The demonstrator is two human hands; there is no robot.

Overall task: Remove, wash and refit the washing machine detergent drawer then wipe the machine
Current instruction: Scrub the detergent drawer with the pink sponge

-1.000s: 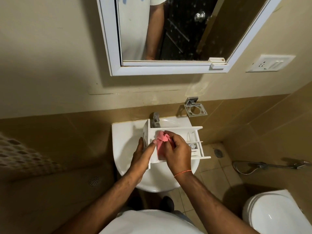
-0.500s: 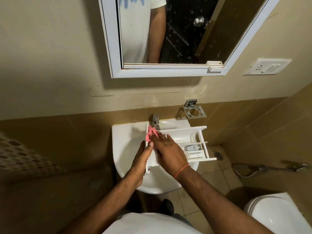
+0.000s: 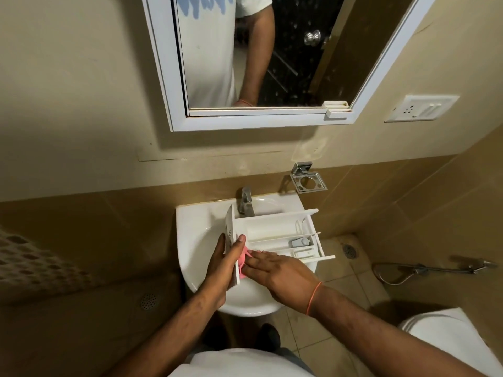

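Observation:
A white detergent drawer (image 3: 275,231) lies across the white wash basin (image 3: 194,240), its front panel on the left and its compartments facing up. My left hand (image 3: 221,270) grips that front panel from the left side. A small pink cloth (image 3: 243,261) is pressed against the inner near corner of the drawer, just behind the panel. My right hand (image 3: 280,273) lies flat on the cloth with the fingers stretched out, and it covers most of the cloth. A grey insert (image 3: 300,242) sits in one right-hand compartment.
A steel tap (image 3: 245,204) stands at the back of the basin, just behind the drawer. A metal holder (image 3: 307,181) and a mirror (image 3: 272,55) hang on the wall above. A white toilet (image 3: 457,341) is at lower right, a hand sprayer hose (image 3: 424,270) beside it.
My right hand has slid the pink cloth from the far end of the front panel, near the tap, down to the near end. The left hand keeps its hold on the panel.

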